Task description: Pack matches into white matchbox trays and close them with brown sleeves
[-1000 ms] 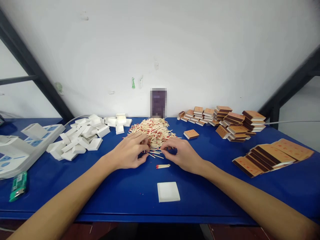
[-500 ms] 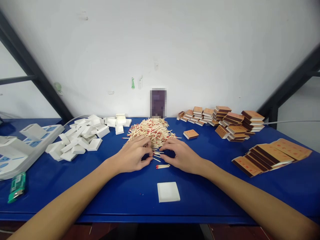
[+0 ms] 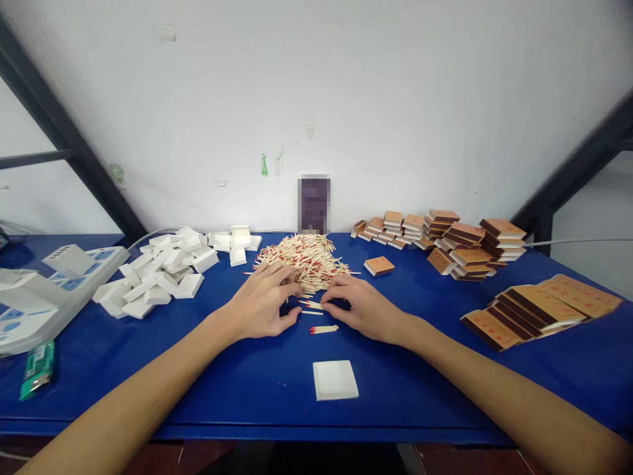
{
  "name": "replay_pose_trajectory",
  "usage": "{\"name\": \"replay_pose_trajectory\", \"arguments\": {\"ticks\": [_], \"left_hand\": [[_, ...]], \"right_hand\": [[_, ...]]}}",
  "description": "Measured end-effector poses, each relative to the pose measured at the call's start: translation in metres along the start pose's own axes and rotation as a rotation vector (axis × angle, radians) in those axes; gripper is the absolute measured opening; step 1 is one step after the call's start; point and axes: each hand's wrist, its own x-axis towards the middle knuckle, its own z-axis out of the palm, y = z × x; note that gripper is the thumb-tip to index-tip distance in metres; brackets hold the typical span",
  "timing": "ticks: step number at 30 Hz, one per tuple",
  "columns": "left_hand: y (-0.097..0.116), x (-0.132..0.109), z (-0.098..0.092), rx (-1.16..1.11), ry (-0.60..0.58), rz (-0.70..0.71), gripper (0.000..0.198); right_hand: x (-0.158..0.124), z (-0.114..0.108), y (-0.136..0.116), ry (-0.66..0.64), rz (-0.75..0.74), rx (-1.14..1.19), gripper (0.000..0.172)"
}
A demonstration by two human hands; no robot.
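In the head view, the bare left hand (image 3: 264, 302) holds thumb and forefinger parted beside loose red-tipped wooden matches (image 3: 311, 305); the bare right hand (image 3: 362, 305) touches their plain ends, whether pinching I cannot tell. Beyond both hands: a red-and-cream matchstick heap (image 3: 301, 256).

"Can we read any lettering from here?"

"No, we can't make out a single word, brand or number. At eight o'clock, the green packet (image 3: 38, 371) on the tabletop (image 3: 222, 389) bears pale print, but it's too blurred for us."

"And the flat orange sleeves (image 3: 544, 307) between three and four o'clock?"

"We see reddish marks, too small to spell out, as on the orange matchboxes (image 3: 463, 232) at three."

"The dark panel (image 3: 314, 204) at twelve?"

"It's pixelated, so we can read nothing there."
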Motion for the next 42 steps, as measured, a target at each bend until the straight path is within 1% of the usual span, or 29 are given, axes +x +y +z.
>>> {"name": "replay_pose_trajectory", "arguments": {"ticks": [6,11,21,26,33,37,42], "left_hand": [[0.001,0.0,0.0,-0.007,-0.057,0.011,0.015],[0.004,0.001,0.003,-0.061,-0.075,0.021,0.016],[0.005,0.001,0.006,-0.087,-0.066,0.001,0.02],[0.007,0.002,0.007,-0.094,-0.049,-0.004,0.018],[0.012,0.004,0.011,-0.057,-0.037,-0.015,0.02],[0.011,0.005,0.007,-0.016,-0.041,-0.014,0.021],[0.002,0.002,-0.004,0.05,-0.086,-0.001,0.014]], "right_hand": [[-0.001,-0.001,0.001,-0.034,-0.009,0.007,0.015],[-0.002,-0.001,0.0,-0.035,-0.017,0.018,0.016],[0.001,0.0,0.0,-0.044,-0.019,0.02,0.017],[0.001,0.0,-0.002,-0.046,0.003,0.021,0.017],[0.001,0.001,-0.003,-0.035,-0.009,0.04,0.017],[0.0,0.0,-0.006,-0.048,0.001,0.031,0.023],[-0.001,-0.002,-0.006,-0.053,0.004,0.013,0.018]]}}
